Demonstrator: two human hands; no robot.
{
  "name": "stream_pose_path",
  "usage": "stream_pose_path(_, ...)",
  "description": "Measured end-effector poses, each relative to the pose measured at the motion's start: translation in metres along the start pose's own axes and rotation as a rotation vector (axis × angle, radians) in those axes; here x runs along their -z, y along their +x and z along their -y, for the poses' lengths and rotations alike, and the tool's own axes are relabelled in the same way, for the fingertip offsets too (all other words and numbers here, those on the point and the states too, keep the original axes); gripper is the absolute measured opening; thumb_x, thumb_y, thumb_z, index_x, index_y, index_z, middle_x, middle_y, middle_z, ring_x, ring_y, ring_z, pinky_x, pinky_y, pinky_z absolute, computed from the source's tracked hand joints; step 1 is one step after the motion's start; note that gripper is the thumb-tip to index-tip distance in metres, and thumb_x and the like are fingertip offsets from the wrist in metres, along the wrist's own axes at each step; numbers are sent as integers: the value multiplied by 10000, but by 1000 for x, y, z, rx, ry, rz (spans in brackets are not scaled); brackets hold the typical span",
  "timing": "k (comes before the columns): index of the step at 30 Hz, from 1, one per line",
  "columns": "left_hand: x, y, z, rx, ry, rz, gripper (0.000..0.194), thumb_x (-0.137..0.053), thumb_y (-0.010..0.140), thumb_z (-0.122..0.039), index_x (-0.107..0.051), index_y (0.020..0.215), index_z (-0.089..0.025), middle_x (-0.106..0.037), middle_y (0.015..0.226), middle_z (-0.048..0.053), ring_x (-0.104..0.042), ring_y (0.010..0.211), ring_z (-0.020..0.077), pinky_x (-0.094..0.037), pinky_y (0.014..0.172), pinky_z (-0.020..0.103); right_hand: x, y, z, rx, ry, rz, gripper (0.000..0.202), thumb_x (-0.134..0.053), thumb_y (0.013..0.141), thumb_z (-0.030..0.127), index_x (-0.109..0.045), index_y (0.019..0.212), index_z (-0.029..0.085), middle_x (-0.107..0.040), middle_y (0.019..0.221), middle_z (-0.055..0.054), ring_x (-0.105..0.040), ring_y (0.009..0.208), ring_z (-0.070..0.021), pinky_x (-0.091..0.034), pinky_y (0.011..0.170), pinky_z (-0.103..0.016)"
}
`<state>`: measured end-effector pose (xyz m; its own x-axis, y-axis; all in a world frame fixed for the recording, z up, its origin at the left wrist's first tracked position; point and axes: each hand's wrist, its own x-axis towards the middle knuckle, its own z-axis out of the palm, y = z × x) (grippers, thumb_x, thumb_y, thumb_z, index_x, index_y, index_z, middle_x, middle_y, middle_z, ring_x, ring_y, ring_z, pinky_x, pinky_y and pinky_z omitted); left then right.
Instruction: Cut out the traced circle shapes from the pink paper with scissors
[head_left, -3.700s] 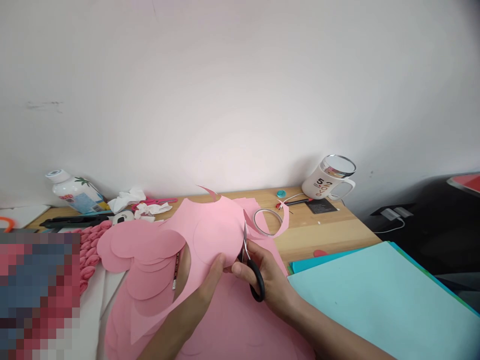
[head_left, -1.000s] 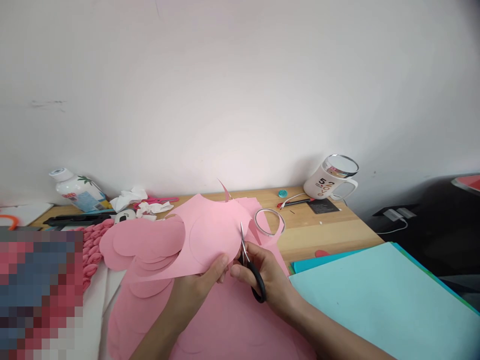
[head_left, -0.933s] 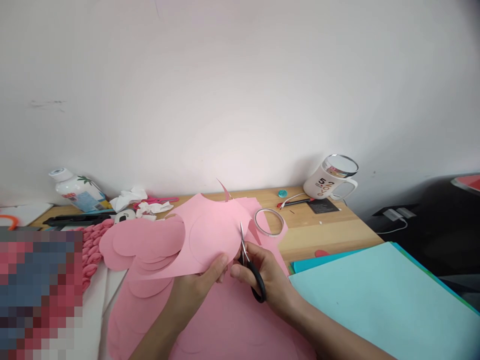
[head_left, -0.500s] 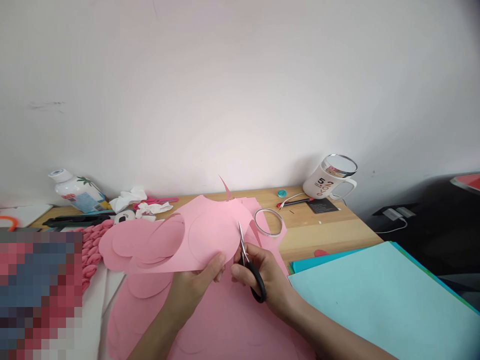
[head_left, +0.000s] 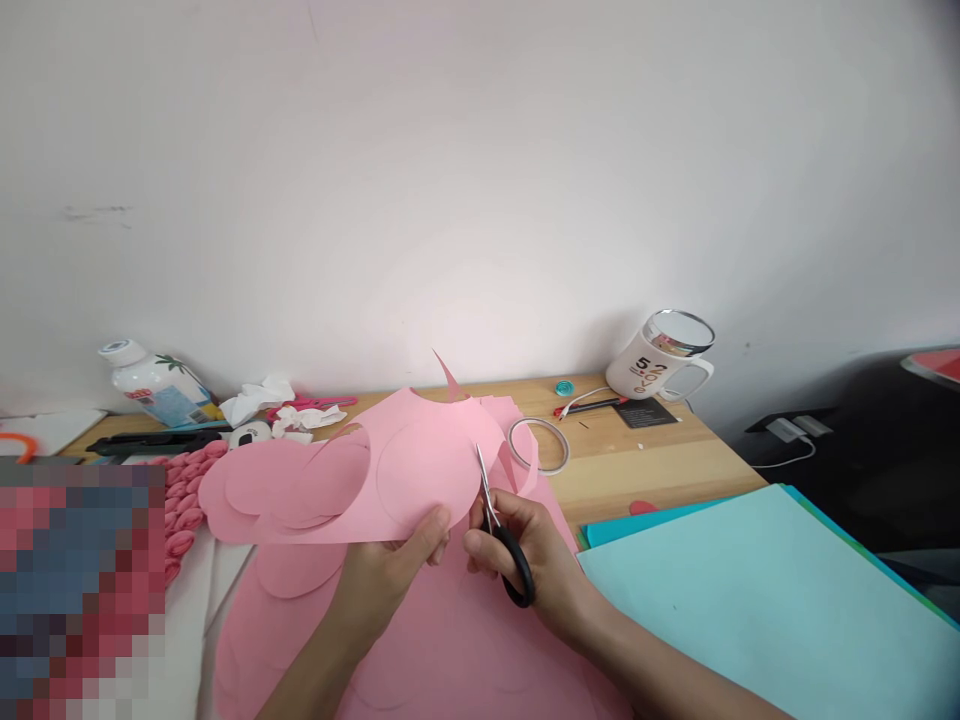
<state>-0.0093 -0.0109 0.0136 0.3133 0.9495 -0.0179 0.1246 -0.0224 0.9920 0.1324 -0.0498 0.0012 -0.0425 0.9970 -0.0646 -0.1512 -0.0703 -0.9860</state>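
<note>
My left hand (head_left: 397,565) pinches the lower edge of a sheet of pink paper (head_left: 420,465), thumb on top and the other fingers mostly hidden beneath. A circle is drawn on the sheet, and a round hole is cut out at its left. My right hand (head_left: 529,550) is closed round the black handles of a pair of scissors (head_left: 514,565). Their blades point up along the sheet's right side and look nearly together. A narrow cut strip curls up at the sheet's far edge. Under the hands lie more pink paper (head_left: 465,640) and several pink paper circles (head_left: 262,475).
A ring-shaped tape roll (head_left: 561,462) lies right of the sheet. Farther back stand a white mug (head_left: 649,365) and a tilted bottle (head_left: 161,385), with crumpled tissue (head_left: 259,398) near it. Light blue paper (head_left: 772,600) covers the right front. Pink braided yarn (head_left: 180,500) is at left.
The scrap curl at the sheet's far edge and the pink strip by the tape ring have shifted slightly. Both hands keep nearly the same place and grip.
</note>
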Motion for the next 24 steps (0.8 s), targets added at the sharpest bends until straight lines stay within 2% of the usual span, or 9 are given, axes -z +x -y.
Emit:
stream_pose_path(5,2,1,1,-7,-27,4,314,-541,762,-315,-437,490,-196,-437,485,-29,-451,523,118,-411,535,249,0,0,0,3,-10,1,403,-646,699,516,-441,597,185,-459,478,46,-395,459,-92,-309,451,-224)
stream_pose_path(9,4,2,3,2,-43,55,286,-557,755,-302,-454,512,-193,-449,483,-32,-461,516,120,-420,539,259,0,0,-1,1,-10,-3,396,-661,694,498,-443,590,184,-461,469,46,-400,453,-93,-308,444,-222)
stream_pose_path(17,-1,0,-1,-27,-64,-14,304,-535,776,-312,-450,507,-197,-436,474,-32,-449,501,119,-408,525,260,0,-1,-1,-16,16,-7,394,-691,670,484,-448,589,184,-462,459,47,-416,444,-98,-310,433,-223)
stream_pose_path(20,-3,0,-2,-74,-70,11,329,-518,795,-332,-487,498,-192,-479,473,-16,-486,508,132,-434,552,270,-2,-1,-1,-6,57,9,388,-690,677,478,-453,589,184,-482,470,40,-432,446,-101,-333,449,-232)
stream_pose_path(24,-2,-1,-1,-48,-38,26,320,-540,783,-340,-538,502,-186,-526,462,-10,-512,496,131,-449,553,259,-3,-2,-2,4,98,39,388,-691,678,481,-463,600,178,-534,527,18,-434,445,-93,-350,456,-234)
